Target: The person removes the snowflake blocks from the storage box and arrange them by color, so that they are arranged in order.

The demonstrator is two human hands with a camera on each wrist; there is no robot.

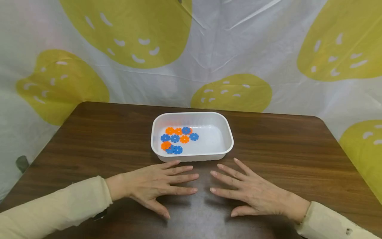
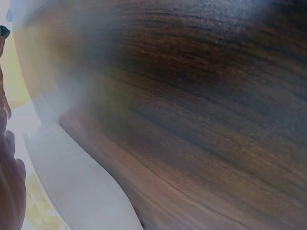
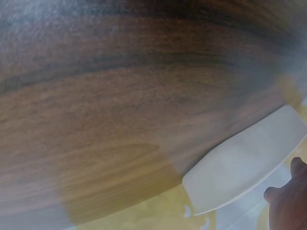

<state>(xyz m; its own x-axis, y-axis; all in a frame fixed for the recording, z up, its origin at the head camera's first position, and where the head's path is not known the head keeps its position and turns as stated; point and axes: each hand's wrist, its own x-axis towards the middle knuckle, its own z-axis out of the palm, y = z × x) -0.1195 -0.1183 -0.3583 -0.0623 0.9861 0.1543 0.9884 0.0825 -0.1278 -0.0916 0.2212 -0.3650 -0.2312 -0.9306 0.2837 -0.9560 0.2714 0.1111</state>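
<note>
Left hand (image 1: pixel 152 184) and right hand (image 1: pixel 256 192): both grips spread, holding nothing. White tray (image 1: pixel 203 157) lies just far of them on worktop (image 1: pixel 283 149), long axis left-right. Orange discs (image 1: pixel 178 132) and blue discs (image 1: pixel 174 140) sit mostly in its left half; left hand nearer.

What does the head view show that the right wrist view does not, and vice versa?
Only the head view shows orange discs and blue discs in the white tray, and the left hand and right hand whole, fingers spread. Only the right wrist view gives a closer side view of the tray's outer wall, but no new object. Both share the tray, the table, the patterned cloth and at least part of a hand.
</note>
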